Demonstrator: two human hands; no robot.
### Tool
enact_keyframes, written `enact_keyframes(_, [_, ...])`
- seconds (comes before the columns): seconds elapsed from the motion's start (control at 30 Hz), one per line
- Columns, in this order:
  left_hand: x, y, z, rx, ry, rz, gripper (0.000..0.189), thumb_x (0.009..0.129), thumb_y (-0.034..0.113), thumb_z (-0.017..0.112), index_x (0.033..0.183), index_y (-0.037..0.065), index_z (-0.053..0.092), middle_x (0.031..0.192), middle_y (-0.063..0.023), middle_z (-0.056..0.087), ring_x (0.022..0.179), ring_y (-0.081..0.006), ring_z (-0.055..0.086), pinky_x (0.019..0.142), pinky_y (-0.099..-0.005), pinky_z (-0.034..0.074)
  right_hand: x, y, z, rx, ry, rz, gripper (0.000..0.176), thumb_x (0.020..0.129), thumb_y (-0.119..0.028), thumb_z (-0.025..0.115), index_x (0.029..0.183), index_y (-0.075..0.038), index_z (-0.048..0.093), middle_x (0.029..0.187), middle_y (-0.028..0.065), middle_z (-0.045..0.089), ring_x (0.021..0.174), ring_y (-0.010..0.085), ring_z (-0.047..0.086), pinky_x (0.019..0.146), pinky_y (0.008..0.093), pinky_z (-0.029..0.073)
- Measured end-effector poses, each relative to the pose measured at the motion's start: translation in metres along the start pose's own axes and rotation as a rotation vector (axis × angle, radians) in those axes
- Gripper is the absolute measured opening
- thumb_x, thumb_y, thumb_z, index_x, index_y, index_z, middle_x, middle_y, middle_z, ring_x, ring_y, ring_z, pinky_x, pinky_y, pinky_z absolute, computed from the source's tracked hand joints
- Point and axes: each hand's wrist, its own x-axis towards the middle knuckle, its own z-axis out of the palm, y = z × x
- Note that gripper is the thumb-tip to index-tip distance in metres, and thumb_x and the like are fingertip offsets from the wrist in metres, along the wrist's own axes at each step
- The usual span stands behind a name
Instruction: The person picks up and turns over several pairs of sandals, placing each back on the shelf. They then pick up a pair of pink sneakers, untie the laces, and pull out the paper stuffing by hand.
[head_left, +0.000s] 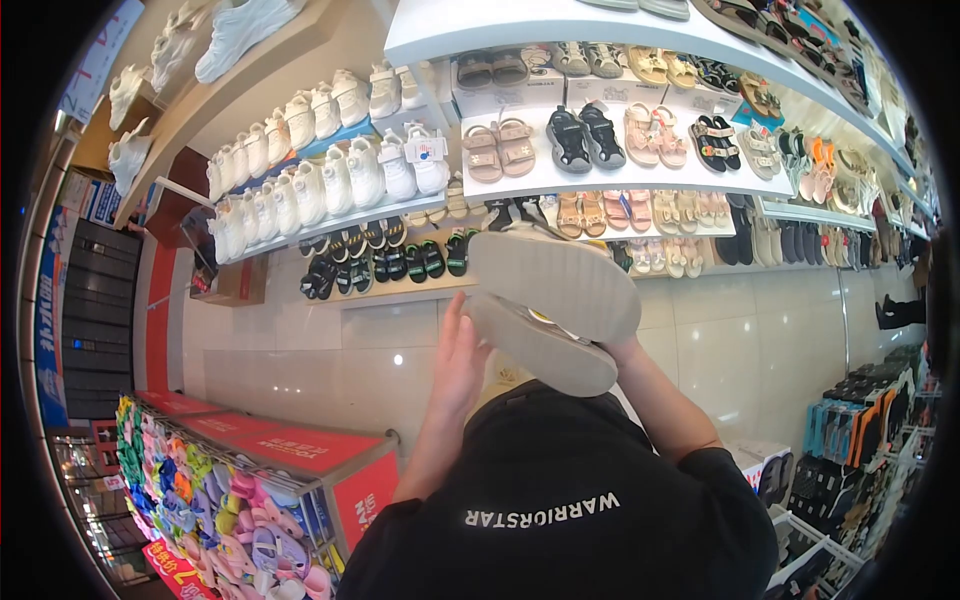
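Grey-soled shoes [560, 290] | left hand [462, 352], right hand [624, 352] clamped on them | glossy tiled floor [700, 325] | white shop shelves [600, 182]

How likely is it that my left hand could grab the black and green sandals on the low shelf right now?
Probably not: your left hand is against the grey-soled shoes, and the black-and-green sandals look beyond reach, across some floor.

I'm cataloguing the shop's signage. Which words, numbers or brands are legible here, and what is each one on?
"WARRIORSTAR", upside down: black shirt
"7", large: red sign; its characters are too blurred to read surely.
Too small or blurred to read in full: red panels, blue sign, shelf boxes, white tag.
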Motion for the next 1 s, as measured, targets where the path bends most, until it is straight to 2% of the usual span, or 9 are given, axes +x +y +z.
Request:
enact_keyframes(0.07, [-0.002, -0.005, 0.004, -0.055, -0.091, -0.028, 0.076, 0.1, 0.048, 0.049, 0.152, -0.001, 0.023, 0.15, -0.018, 0.037, 0.137, -0.0282, 0.04, 0.111, -0.0454, 0.036, 0.003, -0.013, 0.002, -0.085, -0.003, -0.065, 0.041, 0.091, -0.016, 0.066, 0.129, -0.002, 0.055, 0.124, 0.01, 0.063, 0.102, 0.0183, 0.066, 0.085, 0.0351, 0.056])
enact_keyframes(0.13, [-0.006, -0.009, 0.004, -0.111, -0.18, -0.054, 0.085, 0.097, 0.059, 0.048, 0.152, 0.0, 0.023, 0.152, -0.0187, 0.035, 0.141, -0.0303, 0.037, 0.113, -0.0476, 0.034, 0.01, -0.04, 0.01, -0.529, -0.363, -0.105, 0.043, 0.08, -0.018, 0.073, 0.118, -0.001, 0.061, 0.12, 0.0124, 0.064, 0.089, 0.0224, 0.069, 0.077, 0.0336, 0.056])
enact_keyframes(0.17, [-0.007, -0.013, 0.001, -0.246, -0.337, -0.04, 0.091, 0.094, 0.067, 0.044, 0.152, 0.0, 0.023, 0.152, -0.0193, 0.036, 0.14, -0.0314, 0.038, 0.113, -0.0479, 0.035, 0.009, -0.048, 0.026, -0.912, -0.352, -0.454, 0.04, 0.07, -0.021, 0.076, 0.103, -0.002, 0.063, 0.108, 0.0133, 0.064, 0.076, 0.0285, 0.068, 0.068, 0.0355, 0.056])
enact_keyframes(0.27, [-0.006, -0.029, -0.016, -0.39, -0.425, -0.043, 0.102, 0.088, 0.08, 0.034, 0.152, 0.001, 0.025, 0.148, -0.0204, 0.041, 0.135, -0.0341, 0.045, 0.109, -0.0481, 0.043, -0.011, -0.055, 0.06, -1.363, -0.394, -0.416, 0.034, 0.067, -0.023, 0.076, 0.093, -0.005, 0.062, 0.09, 0.0135, 0.061, 0.07, 0.03, 0.065, 0.064, 0.0363, 0.054])
enact_keyframes(0.37, [-0.003, -0.032, -0.011, -0.449, -0.222, -0.019, 0.093, 0.092, 0.071, 0.043, 0.15, 0.0, 0.029, 0.145, -0.0216, 0.044, 0.129, -0.0358, 0.051, 0.105, -0.0472, 0.047, -0.016, -0.054, 0.065, -1.39, -0.382, -0.426, 0.035, 0.066, -0.024, 0.076, 0.091, -0.004, 0.061, 0.09, 0.0128, 0.059, 0.072, 0.0292, 0.066, 0.059, 0.0393, 0.055])
enact_keyframes(0.57, [0.0, -0.041, -0.02, -0.493, -0.325, -0.042, 0.083, 0.087, 0.047, 0.059, 0.146, -0.005, 0.034, 0.143, -0.0245, 0.046, 0.127, -0.0357, 0.053, 0.105, -0.0446, 0.047, -0.021, -0.063, 0.068, -1.42, -0.395, -0.455, 0.038, 0.067, -0.025, 0.076, 0.094, -0.002, 0.061, 0.091, 0.0139, 0.059, 0.071, 0.029, 0.067, 0.058, 0.0387, 0.055])
enact_keyframes(0.7, [0.005, -0.044, -0.029, -0.266, -0.4, -0.076, 0.108, 0.08, 0.07, 0.05, 0.153, -0.004, 0.019, 0.155, -0.0226, 0.03, 0.14, -0.0333, 0.039, 0.114, -0.0444, 0.036, -0.02, -0.064, 0.065, -1.416, -0.4, -0.5, 0.039, 0.069, -0.028, 0.076, 0.094, -0.002, 0.061, 0.089, 0.0131, 0.06, 0.07, 0.0287, 0.067, 0.058, 0.0385, 0.055])
enact_keyframes(0.77, [0.003, -0.032, -0.013, -0.503, -0.431, -0.084, 0.081, 0.083, 0.039, 0.065, 0.144, -0.007, 0.037, 0.139, -0.0238, 0.051, 0.123, -0.0345, 0.057, 0.104, -0.0429, 0.048, -0.021, -0.065, 0.062, -1.414, -0.41, -0.463, 0.037, 0.068, -0.029, 0.077, 0.092, -0.005, 0.063, 0.091, 0.0113, 0.06, 0.071, 0.0274, 0.066, 0.058, 0.038, 0.054])
enact_keyframes(1.0, [0.009, -0.029, -0.03, -0.458, -0.542, -0.235, 0.07, 0.09, 0.032, 0.063, 0.142, -0.006, 0.038, 0.139, -0.0211, 0.051, 0.123, -0.0318, 0.058, 0.103, -0.0431, 0.049, -0.016, -0.066, 0.053, -1.265, -0.368, -0.464, 0.031, 0.064, -0.025, 0.08, 0.083, -0.009, 0.062, 0.081, 0.0069, 0.06, 0.066, 0.0263, 0.064, 0.054, 0.037, 0.05])
